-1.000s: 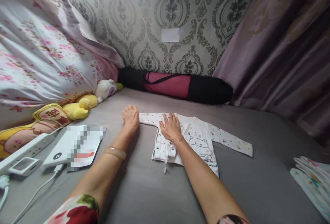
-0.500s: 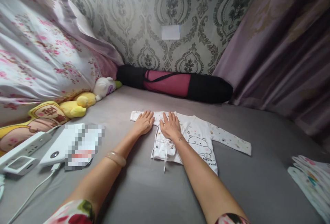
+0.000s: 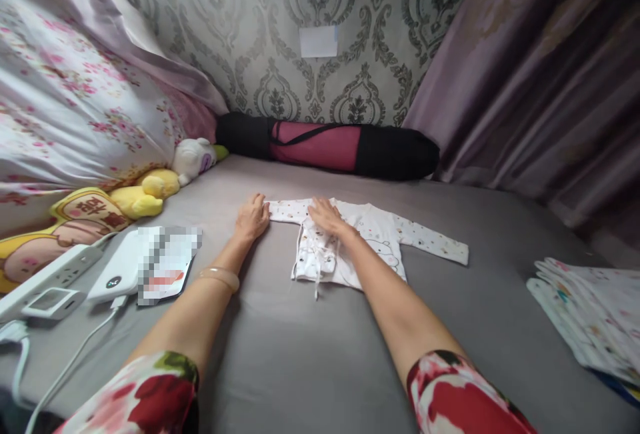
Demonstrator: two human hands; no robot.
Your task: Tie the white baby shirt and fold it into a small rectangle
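Observation:
A small white baby shirt [image 3: 367, 218] lies spread on the grey sheet, both sleeves stretched out sideways. It has tiny prints, tie strings at the left side and a cartoon animal on the front, partly covered by my right forearm. My left hand [image 3: 251, 217] is at the end of the left sleeve, its fingers curled over the cuff, which they hide. Flat on the shirt near the left shoulder rests my right hand [image 3: 326, 215], palm down with the fingers extended.
A black and maroon rolled bag [image 3: 315, 146] lies along the wall. Plush toys [image 3: 135, 202], a power strip [image 3: 55, 277], a white power bank [image 3: 123, 267] and a phone [image 3: 173, 274] are at left. Folded baby clothes [image 3: 590, 314] are stacked at right.
My left hand has slid left along the sleeve to the cuff, and its fingers have curled. My right hand remains on the shirt near the shoulder. The camera view has shifted slightly.

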